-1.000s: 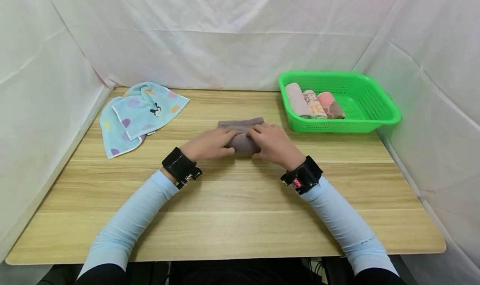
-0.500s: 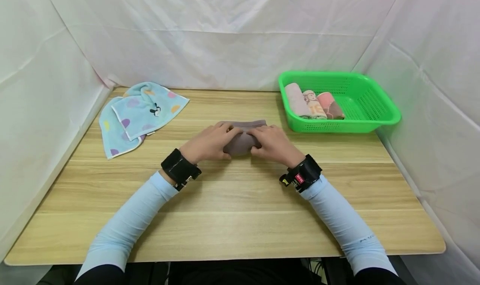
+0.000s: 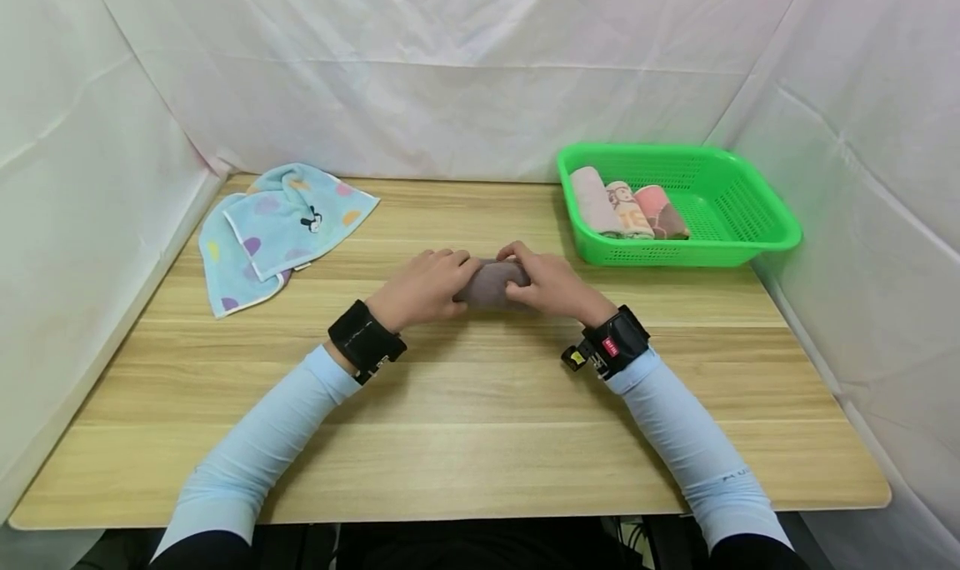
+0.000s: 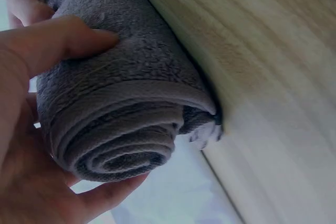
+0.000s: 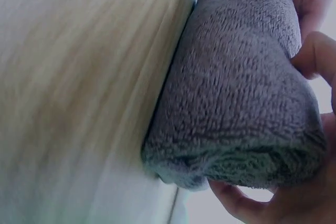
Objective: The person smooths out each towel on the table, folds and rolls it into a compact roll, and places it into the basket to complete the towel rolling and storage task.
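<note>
A grey-brown towel [image 3: 491,285], rolled into a short cylinder, sits on the table between both hands. My left hand [image 3: 426,288] grips its left end; in the left wrist view the thumb presses on the roll [image 4: 126,51] and fingers curl beneath its spiral end. At the other end my right hand [image 3: 553,283] holds the roll with thumb and curled fingers. The right wrist view shows the towel [image 5: 236,77] lying against the wood, with a loose edge along the bottom.
At the back left lies a light blue spotted towel [image 3: 300,220], loosely folded. A green basket [image 3: 682,253] at the back right holds a pale pink rolled towel [image 3: 595,202], a patterned roll [image 3: 628,209] and a pink-and-brown roll [image 3: 662,212]. White cloth walls enclose the table [image 3: 480,437].
The flat part of the grey-brown towel beyond the hands has been rolled up and now hardly shows. Both hands have shifted slightly; the right hand's fingers are more raised. The basket and blue towel stay put.
</note>
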`<act>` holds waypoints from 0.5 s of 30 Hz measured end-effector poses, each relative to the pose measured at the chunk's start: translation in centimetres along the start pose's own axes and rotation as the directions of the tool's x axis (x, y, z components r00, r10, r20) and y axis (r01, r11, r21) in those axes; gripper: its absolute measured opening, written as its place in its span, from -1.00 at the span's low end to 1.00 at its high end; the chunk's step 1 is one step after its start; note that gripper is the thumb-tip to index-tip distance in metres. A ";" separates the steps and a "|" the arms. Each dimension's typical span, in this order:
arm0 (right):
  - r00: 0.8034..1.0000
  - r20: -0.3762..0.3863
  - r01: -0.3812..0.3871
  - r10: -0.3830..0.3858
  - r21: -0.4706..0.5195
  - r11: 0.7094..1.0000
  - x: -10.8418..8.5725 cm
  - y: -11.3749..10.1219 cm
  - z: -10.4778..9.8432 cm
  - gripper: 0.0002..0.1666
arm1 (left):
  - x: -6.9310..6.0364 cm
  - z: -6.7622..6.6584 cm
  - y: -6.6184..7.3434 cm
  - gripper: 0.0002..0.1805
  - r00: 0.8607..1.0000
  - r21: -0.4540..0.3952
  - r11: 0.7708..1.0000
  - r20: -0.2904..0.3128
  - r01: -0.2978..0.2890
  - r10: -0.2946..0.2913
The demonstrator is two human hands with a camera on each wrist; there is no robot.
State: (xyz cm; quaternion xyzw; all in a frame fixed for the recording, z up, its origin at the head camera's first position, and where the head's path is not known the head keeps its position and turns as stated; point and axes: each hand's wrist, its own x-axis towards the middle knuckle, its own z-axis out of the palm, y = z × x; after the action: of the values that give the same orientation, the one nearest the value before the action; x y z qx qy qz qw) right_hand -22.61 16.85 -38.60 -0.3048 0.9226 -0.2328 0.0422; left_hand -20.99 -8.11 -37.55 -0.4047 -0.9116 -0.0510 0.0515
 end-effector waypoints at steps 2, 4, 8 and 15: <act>0.999 -0.027 0.019 -0.020 -0.032 0.999 -0.2 -0.4 -0.1 -0.47 | 0.1 0.2 -0.3 -0.36 1.000 -0.051 0.999 0.028 0.014 -0.013; 0.995 -0.068 0.065 -0.073 -0.114 0.991 -0.4 -0.9 -0.2 -0.47 | 0.2 0.4 -0.6 -0.37 0.998 -0.100 0.994 0.053 0.035 -0.030; 0.983 -0.094 0.122 -0.158 -0.308 0.944 -0.9 -2.2 -0.3 -0.27 | 0.3 0.9 -1.2 -0.42 0.994 -0.198 0.977 0.091 0.073 -0.055; 0.992 0.001 0.116 -0.127 -0.411 0.904 -1.0 -2.7 0.4 -0.03 | 0.4 0.7 -1.6 -0.42 0.982 -0.325 0.935 0.165 0.144 -0.094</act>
State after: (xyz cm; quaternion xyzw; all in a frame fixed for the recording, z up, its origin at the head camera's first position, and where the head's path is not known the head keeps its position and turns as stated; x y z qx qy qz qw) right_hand -20.29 15.35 -37.75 -0.3607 0.9305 -0.0400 -0.0491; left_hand -22.53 -8.80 -38.28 -0.3542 -0.9136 -0.1786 -0.0888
